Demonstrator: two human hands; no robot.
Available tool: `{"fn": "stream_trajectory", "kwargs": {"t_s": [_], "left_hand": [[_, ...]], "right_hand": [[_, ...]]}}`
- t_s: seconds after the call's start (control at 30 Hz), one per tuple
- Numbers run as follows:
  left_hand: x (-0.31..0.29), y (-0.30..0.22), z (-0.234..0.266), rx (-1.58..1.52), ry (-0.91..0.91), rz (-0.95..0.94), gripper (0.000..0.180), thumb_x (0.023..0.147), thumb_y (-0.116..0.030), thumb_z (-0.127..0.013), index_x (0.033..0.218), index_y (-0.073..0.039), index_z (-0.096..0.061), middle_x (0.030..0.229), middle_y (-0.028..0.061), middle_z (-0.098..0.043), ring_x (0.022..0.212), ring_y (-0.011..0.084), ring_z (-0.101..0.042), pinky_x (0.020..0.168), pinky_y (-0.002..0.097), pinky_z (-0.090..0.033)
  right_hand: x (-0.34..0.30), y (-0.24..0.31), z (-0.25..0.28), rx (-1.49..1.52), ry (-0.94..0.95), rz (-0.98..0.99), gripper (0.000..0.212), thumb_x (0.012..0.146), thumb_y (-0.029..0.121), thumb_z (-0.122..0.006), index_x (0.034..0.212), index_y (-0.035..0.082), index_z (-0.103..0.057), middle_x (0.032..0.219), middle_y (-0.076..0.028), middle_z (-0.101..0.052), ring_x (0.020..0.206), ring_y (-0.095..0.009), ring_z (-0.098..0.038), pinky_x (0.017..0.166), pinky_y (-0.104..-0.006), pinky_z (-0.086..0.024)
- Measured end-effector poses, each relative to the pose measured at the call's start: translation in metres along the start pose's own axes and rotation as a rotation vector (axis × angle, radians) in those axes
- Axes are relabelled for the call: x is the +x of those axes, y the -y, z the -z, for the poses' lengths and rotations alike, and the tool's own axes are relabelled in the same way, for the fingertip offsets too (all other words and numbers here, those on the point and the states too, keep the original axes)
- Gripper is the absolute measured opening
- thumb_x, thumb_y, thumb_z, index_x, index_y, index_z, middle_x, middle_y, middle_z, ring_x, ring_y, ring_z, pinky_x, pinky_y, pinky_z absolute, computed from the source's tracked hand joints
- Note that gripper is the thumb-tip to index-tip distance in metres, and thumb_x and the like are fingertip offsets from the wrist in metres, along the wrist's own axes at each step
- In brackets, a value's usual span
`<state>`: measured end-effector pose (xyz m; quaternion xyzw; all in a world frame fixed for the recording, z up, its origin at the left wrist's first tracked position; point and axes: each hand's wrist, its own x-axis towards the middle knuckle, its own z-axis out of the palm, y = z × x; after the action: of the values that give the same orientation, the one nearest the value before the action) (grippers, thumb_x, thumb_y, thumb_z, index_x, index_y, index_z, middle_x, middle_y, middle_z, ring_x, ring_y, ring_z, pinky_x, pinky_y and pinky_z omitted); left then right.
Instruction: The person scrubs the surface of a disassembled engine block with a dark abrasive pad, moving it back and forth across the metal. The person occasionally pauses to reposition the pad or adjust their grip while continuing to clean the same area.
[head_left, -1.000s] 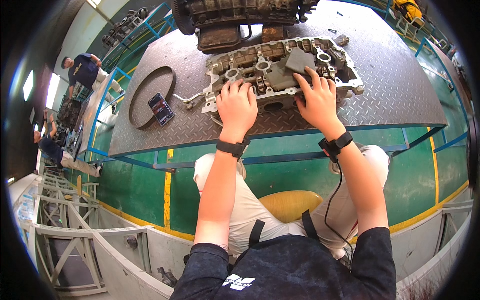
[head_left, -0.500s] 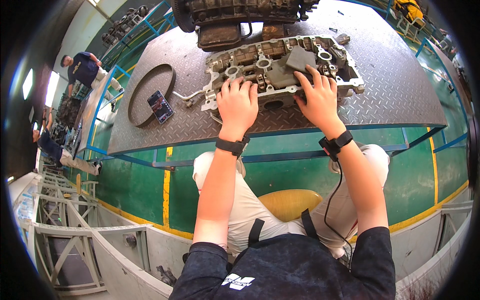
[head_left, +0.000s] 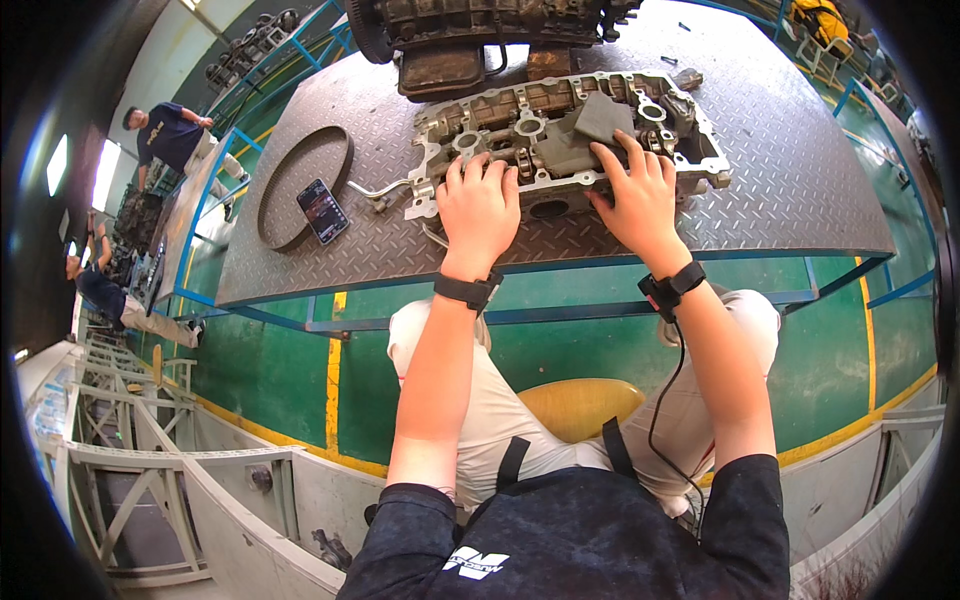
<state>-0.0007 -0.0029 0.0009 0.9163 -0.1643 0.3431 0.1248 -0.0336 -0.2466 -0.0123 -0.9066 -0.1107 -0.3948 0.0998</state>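
A metal engine cylinder head (head_left: 700, 130) lies on the tread-plate table in front of me. Over its near left edge rests my left hand (head_left: 482, 215), fingers stretched out and slightly apart, with nothing visible in it. My right hand (head_left: 640, 205) is spread across the near right edge, thumb apart from the fingers. Its fingertips touch or lie right beside a folded grey sheet (head_left: 602, 118), which might be cloth or paper. That sheet sits on top of the cylinder head, covering part of its middle. What lies under both palms is hidden.
Left of the cylinder head are a black belt (head_left: 262, 205) standing on edge and a phone (head_left: 322, 211). A bent metal pipe (head_left: 375, 188) sticks out beside them. A large dark engine block (head_left: 450, 30) stands behind. Two people (head_left: 170, 135) are at far left.
Both hands stay in nearly the same place. The view has shifted very slightly; the grey sheet and the cylinder head have not visibly moved.
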Motion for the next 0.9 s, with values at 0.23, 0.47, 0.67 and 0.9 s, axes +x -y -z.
{"fn": "stream_trajectory", "kwargs": {"t_s": [0.23,0.47,0.67,0.9], "left_hand": [[-0.0006,-0.0009,0.0013,-0.006,0.006,-0.003,0.032,0.108,-0.035,-0.058,0.117,-0.012,-0.078,0.132,0.0088,-0.072,0.132,0.0381,-0.059,0.104,0.053,-0.048],[0.0001,-0.0017,0.0027,-0.006,0.01,0.003,0.032,0.108,-0.035,-0.058,0.117,-0.012,-0.078,0.132,0.0097,-0.072,0.132,0.0385,-0.059,0.105,0.0537,-0.049],[0.0006,-0.0025,0.0028,-0.055,0.017,0.02,0.032,0.106,-0.035,-0.06,0.116,-0.011,-0.079,0.132,0.0121,-0.072,0.132,0.0412,-0.058,0.106,0.055,-0.047],[0.0011,-0.0024,0.0017,-0.015,0.012,0.01,0.03,0.107,-0.033,-0.059,0.117,-0.012,-0.078,0.133,0.0107,-0.073,0.133,0.0389,-0.059,0.107,0.0534,-0.048]], "right_hand": [[-0.0002,0.0011,0.0013,0.004,-0.004,0.002,0.072,0.077,0.029,-0.089,0.144,0.022,-0.062,0.15,-0.012,-0.056,0.117,-0.032,-0.059,0.109,-0.0505,-0.04],[0.0008,0.0018,0.0009,-0.004,-0.011,0.001,0.072,0.077,0.03,-0.089,0.144,0.021,-0.062,0.149,-0.012,-0.057,0.117,-0.032,-0.059,0.109,-0.0502,-0.04],[0.0004,0.0012,0.0008,-0.01,-0.015,0.004,0.073,0.076,0.029,-0.089,0.144,0.022,-0.062,0.149,-0.012,-0.057,0.117,-0.032,-0.059,0.109,-0.0504,-0.04],[0.0001,0.0014,0.0006,0.01,-0.018,0.002,0.073,0.076,0.028,-0.089,0.144,0.022,-0.062,0.149,-0.012,-0.057,0.116,-0.032,-0.059,0.109,-0.0501,-0.04]]}}
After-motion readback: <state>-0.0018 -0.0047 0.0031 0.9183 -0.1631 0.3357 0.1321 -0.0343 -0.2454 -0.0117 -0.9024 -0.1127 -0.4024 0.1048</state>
